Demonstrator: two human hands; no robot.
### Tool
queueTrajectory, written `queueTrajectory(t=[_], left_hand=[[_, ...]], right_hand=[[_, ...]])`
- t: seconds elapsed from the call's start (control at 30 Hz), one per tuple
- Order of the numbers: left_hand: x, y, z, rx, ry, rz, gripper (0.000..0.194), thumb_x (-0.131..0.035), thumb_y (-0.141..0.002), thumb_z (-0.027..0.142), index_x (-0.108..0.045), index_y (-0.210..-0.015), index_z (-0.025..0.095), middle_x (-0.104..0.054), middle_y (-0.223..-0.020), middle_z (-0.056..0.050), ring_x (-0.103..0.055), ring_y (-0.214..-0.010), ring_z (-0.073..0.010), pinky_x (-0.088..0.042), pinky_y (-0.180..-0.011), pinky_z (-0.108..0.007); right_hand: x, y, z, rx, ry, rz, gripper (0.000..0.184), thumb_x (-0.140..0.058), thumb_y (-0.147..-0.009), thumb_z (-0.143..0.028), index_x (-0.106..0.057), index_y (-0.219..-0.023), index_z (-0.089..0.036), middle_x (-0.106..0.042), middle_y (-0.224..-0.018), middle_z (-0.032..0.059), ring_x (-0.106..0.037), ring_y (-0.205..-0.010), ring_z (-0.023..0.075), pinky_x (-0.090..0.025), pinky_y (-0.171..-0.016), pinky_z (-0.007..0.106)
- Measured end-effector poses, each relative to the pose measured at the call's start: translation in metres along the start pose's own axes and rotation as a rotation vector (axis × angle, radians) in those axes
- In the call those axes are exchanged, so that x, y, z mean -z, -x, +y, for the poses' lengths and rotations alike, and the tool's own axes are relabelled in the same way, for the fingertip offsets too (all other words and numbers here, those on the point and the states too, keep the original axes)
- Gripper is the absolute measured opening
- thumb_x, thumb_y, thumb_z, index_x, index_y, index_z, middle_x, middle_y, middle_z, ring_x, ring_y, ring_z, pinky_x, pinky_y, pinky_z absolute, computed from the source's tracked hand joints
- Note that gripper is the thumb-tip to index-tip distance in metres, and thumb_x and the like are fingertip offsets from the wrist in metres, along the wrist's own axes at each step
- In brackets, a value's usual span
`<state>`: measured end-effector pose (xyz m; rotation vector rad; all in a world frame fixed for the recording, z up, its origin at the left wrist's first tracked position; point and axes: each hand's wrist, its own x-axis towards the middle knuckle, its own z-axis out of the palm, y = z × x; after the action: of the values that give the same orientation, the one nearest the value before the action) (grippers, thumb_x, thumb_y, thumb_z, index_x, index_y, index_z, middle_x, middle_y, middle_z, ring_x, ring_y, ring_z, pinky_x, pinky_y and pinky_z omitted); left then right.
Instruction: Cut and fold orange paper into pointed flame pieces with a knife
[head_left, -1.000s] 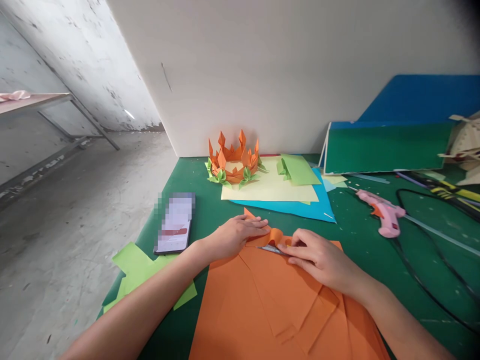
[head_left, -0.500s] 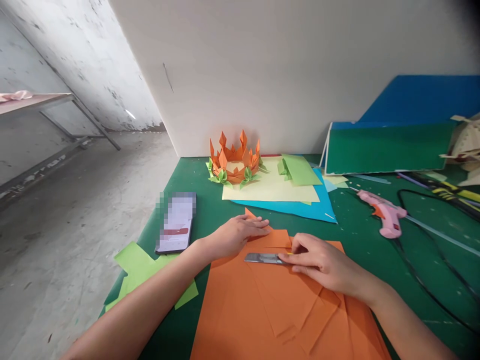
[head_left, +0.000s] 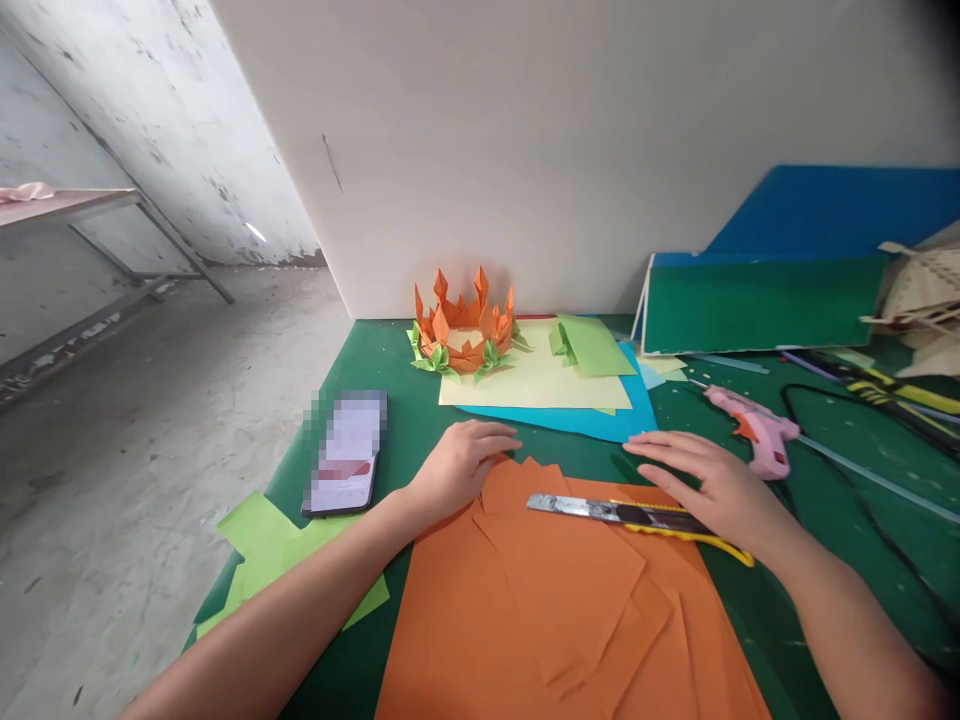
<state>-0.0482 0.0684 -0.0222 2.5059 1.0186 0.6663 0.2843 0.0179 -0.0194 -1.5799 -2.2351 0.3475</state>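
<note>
My left hand (head_left: 466, 472) rests at the upper left edge of the stacked orange paper (head_left: 465, 620), fingers stretched to the right beside small orange paper pieces (head_left: 525, 487); its fingertips are near or touching them, and what lies beneath is hidden. A box cutter (head_left: 622, 513) with yellow edges lies across the upper part of the paper, its blade pointing left. Just behind the cutter's handle my right hand (head_left: 705, 485) is spread with nothing in it. Past both hands stands an orange folded-paper crown (head_left: 465, 345) trimmed with green paper leaves.
A phone (head_left: 346, 455) and green paper (head_left: 277, 550) lie at the left edge of the table. Cream paper (head_left: 532, 385) and a blue sheet (head_left: 634, 415) lie at the back. To the right are a pink glue gun (head_left: 757, 430) with its cable and a green board (head_left: 757, 305).
My right hand has let go of the box cutter and moved right and away; the cutter now lies on the paper. My left hand has shifted a little left, and its fingers have lifted or slid back.
</note>
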Motion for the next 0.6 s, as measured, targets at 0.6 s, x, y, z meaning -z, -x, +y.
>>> queueTrajectory(t=[0.6], left_hand=[[0.008,0.001,-0.008,0.16,-0.299,-0.104,0.05,-0.039,-0.099,0.051,-0.058,-0.132,0.018,-0.036,-0.155,-0.009,-0.026,-0.146,-0.0312,-0.027,-0.116,-0.05]], right_hand=[[-0.016,-0.05,0.009,0.023,0.42,-0.033,0.044,-0.031,-0.099,-0.041,-0.061,-0.13,-0.032,-0.062,-0.124,0.01,-0.055,-0.109,0.0317,-0.045,-0.088,0.05]])
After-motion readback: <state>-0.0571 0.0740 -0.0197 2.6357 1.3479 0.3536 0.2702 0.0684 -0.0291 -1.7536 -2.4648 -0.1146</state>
